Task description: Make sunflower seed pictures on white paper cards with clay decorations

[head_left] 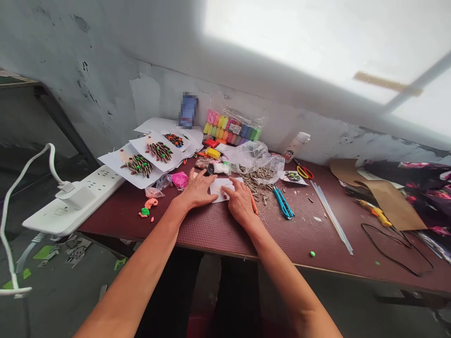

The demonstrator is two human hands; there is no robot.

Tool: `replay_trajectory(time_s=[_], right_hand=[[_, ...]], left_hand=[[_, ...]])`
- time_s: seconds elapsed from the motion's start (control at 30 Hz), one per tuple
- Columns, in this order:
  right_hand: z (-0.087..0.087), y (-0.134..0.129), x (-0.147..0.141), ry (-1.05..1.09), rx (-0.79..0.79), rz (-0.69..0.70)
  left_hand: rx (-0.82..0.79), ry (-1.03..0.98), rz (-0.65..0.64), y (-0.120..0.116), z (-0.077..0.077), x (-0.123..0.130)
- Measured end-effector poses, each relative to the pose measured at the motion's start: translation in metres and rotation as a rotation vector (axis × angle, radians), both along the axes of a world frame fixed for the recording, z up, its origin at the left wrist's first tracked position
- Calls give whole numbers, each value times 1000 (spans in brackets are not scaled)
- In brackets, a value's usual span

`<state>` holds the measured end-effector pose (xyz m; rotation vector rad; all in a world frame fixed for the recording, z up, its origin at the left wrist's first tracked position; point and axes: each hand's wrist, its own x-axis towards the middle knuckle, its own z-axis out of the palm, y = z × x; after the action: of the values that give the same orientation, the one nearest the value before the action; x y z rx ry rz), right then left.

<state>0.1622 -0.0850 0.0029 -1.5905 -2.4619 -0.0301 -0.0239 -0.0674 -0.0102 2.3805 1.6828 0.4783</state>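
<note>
A small white paper [215, 187] lies flat on the table in front of me, under both hands. My left hand [196, 190] rests at its left edge with the fingers spread, holding nothing I can see. On the paper's right side my right hand [240, 201] has its fingertips down, the index finger stretched out; a small brownish spot shows near them. Against the outer side of the right hand is an orange tool [253, 203], partly hidden. Striped sunflower seeds [259, 175] lie heaped beyond that hand. Pink clay [180, 180] sits left of my left hand.
Papers with seed-covered clay hedgehogs [139, 165] are stacked at left, beside a white power strip [70, 202]. Colored clay packs [232, 127] lean against the wall. A teal cutter [283, 203], scissors [303, 170], clear glue sticks [331, 218] and a yellow glue gun [376, 213] lie at right.
</note>
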Motion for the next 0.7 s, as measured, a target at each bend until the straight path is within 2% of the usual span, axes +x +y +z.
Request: replay_trajectory(time_s=[0.13, 0.5, 0.7], right_hand=[[0, 0, -2, -40, -49, 16], [-3, 0, 2, 17, 28, 137], [-1, 0, -1, -9, -6, 169]], left_hand=[[-1, -2, 1, 0, 0, 0], [-18, -5, 4, 0, 0, 0], [-9, -16, 0, 0, -2, -1]])
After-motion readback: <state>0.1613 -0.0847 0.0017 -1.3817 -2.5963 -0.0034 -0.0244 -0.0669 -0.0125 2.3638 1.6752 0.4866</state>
